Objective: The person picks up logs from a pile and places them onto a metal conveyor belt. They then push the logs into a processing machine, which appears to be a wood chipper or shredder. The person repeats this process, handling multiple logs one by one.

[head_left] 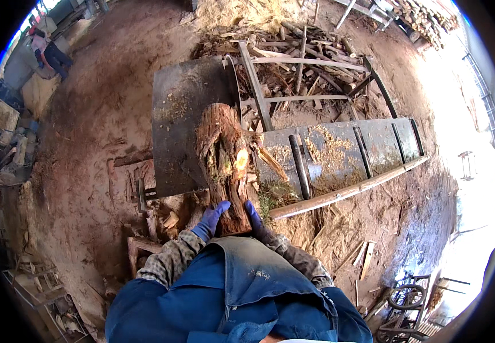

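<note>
A thick, rough log (220, 163) with reddish-brown bark and a pale cut knot lies lengthwise before me, its far end over a dark metal table (173, 108). Both of my hands wear purple-blue gloves. My left hand (213, 218) presses on the left side of the log's near end, thumb forward on the wood. Opposite it, my right hand (257, 219) grips the right side. The undersides of both hands are hidden. The log's near end is close to my blue apron (259, 268).
Right of the log runs a metal roller conveyor (336, 154) with a wooden rail (350, 191) and wood shavings. Beyond is a heap of scrap wood (316, 63). Loose wood pieces (170, 220) lie at near left. Another person (50, 52) stands far left. A wheeled cart (406, 297) is at lower right.
</note>
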Motion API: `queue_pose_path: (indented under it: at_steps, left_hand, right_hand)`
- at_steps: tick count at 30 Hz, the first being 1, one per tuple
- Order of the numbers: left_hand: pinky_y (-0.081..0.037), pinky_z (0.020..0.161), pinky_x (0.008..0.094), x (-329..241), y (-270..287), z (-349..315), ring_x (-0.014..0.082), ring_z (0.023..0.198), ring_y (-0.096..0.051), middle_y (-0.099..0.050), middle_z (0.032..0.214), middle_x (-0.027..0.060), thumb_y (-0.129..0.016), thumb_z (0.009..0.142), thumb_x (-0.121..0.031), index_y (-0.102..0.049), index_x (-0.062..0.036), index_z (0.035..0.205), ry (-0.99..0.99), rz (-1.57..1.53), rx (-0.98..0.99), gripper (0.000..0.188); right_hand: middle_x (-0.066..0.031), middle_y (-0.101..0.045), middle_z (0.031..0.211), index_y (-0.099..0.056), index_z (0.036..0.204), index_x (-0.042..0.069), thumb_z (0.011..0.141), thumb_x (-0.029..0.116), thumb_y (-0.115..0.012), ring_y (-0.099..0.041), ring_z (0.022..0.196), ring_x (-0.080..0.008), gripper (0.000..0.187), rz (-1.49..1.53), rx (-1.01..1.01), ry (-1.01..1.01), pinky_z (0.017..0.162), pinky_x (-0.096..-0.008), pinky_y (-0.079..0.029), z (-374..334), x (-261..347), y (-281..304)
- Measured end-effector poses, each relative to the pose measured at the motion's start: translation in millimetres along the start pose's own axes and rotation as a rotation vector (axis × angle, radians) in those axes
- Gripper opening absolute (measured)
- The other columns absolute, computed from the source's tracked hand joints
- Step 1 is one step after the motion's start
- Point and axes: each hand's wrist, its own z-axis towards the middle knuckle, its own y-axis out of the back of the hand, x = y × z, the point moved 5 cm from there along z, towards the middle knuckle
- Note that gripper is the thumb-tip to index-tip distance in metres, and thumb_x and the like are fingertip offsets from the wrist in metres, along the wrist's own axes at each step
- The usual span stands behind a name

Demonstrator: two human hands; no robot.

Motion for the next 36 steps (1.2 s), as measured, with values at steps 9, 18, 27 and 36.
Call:
queue_pose_path:
  at_steps: [9,18,27,36]
  left_hand:
    - [-0.041,0.105,0.0359,3,28,65,0.0242,0.12,-0.052,-0.051,0.132,0.0159,-0.078,0.079,-0.022,-0.028,0.0026,0.141,0.015,-0.167,-0.059,0.083]
    - [-0.037,0.107,0.0419,45,65,126,0.0357,0.126,-0.045,-0.036,0.145,0.0239,-0.046,0.092,-0.057,-0.016,0.0025,0.147,0.061,-0.267,0.258,0.086]
    - [-0.028,0.113,0.0455,34,56,140,0.0321,0.136,-0.034,-0.027,0.151,0.0214,-0.031,0.096,-0.057,-0.012,0.0041,0.148,0.064,-0.314,0.337,0.083]
    - [-0.031,0.113,0.0388,-27,28,133,0.0281,0.138,-0.034,-0.03,0.151,0.0176,-0.03,0.103,-0.035,-0.019,0.0027,0.148,0.275,-0.331,0.202,0.06]
  right_hand:
    - [-0.0122,-0.056,0.131,-0.046,0.137,0.001,0.1,0.047,-0.039,-0.053,0.12,-0.0226,0.059,0.164,0.099,0.017,0.107,-0.0369,-0.038,107,-9,103]
    - [-0.0092,-0.048,0.138,-0.041,0.139,-0.001,0.1,0.047,-0.039,-0.049,0.123,-0.0203,0.062,-0.263,-0.153,0.3,0.109,-0.0346,-0.036,125,22,100]
    - [-0.0113,-0.044,0.141,-0.034,0.143,0.001,0.099,0.05,-0.04,-0.047,0.126,-0.0229,0.066,-0.255,-0.01,0.292,0.109,-0.0369,-0.036,110,58,48]
    - [-0.0134,-0.04,0.144,-0.026,0.147,0.004,0.097,0.055,-0.04,-0.045,0.128,-0.0246,0.072,-0.358,0.062,0.344,0.11,-0.0387,-0.035,125,76,53]
